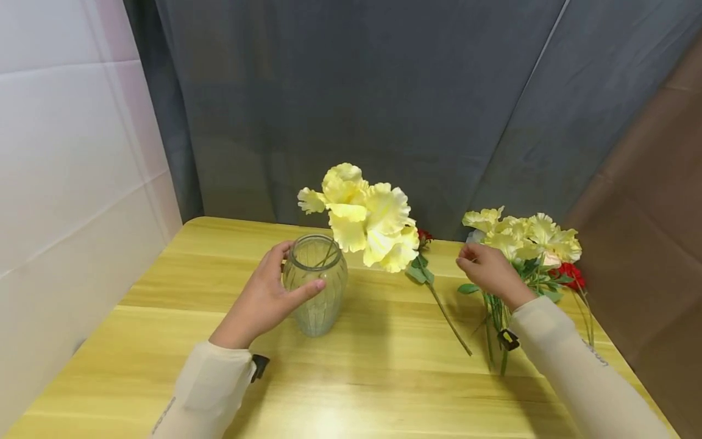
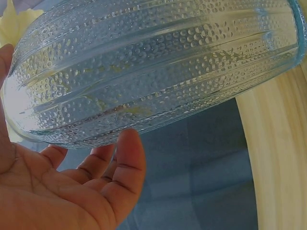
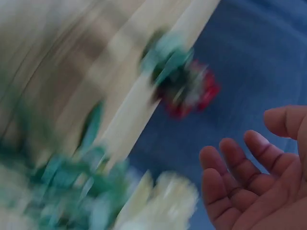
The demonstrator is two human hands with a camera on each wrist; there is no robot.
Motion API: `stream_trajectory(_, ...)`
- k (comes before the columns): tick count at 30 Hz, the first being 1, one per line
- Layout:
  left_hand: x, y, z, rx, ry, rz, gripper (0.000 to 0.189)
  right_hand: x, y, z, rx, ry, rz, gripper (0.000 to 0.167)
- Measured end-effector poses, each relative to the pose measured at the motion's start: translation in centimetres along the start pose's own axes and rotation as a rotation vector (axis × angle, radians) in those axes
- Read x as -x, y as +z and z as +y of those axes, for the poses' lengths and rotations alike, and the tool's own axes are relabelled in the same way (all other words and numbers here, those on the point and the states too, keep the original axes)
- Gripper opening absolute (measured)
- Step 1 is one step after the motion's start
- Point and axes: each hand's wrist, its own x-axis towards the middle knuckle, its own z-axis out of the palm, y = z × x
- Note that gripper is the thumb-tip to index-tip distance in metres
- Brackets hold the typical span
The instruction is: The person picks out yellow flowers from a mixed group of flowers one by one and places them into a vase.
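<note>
A ribbed clear glass vase point(image 1: 315, 305) stands upright on the table, its surface dimpled in the left wrist view. My left hand point(image 1: 269, 292) holds it near the rim, thumb in front and fingers round the far left side. Inside it is a thin stem, and large yellow flowers point(image 1: 364, 219) lean out over its right side. My right hand point(image 1: 490, 271) is beside a bunch of yellow flowers point(image 1: 540, 235) at the right. In the right wrist view its fingers point(image 3: 240, 167) are loosely bent, with nothing held in them.
On the wooden table point(image 1: 351, 378), a single stem with a red flower point(image 1: 424, 236) lies between vase and bunch. Another red flower point(image 1: 573, 275) is at the bunch's right side. A dark grey curtain point(image 1: 340, 110) hangs behind, and a brown cloth point(image 1: 652, 231) at the right.
</note>
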Motion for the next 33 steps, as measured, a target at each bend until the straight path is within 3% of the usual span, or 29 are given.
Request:
stream_trajectory(6,0.0,0.0,0.0,-0.011,-0.015,-0.006,0.104,0.2,-2.8,5.6,0.145,0.103,0.001,0.026)
stream_trajectory(10,0.1,0.0,-0.1,-0.010,-0.017,-0.011,0.104,0.1,-3.6,9.6,0.157,0.181,-0.020,0.026)
stream_trajectory(15,0.0,-0.1,0.0,-0.010,-0.005,-0.010,0.103,0.3,-4.3,12.8,0.115,0.333,-0.148,0.038)
stream_trajectory(18,-0.1,-0.1,0.1,-0.005,0.000,-0.008,0.102,0.2,-4.6,13.6,0.121,0.386,-0.238,0.038)
stream_trajectory(22,-0.1,-0.1,0.1,0.005,0.007,0.000,0.100,-0.3,-4.6,13.3,0.084,0.390,-0.272,0.035)
stream_trajectory(33,-0.1,-0.1,0.0,0.007,0.010,0.006,0.099,-0.4,-3.8,12.9,-0.044,0.383,-0.195,0.030)
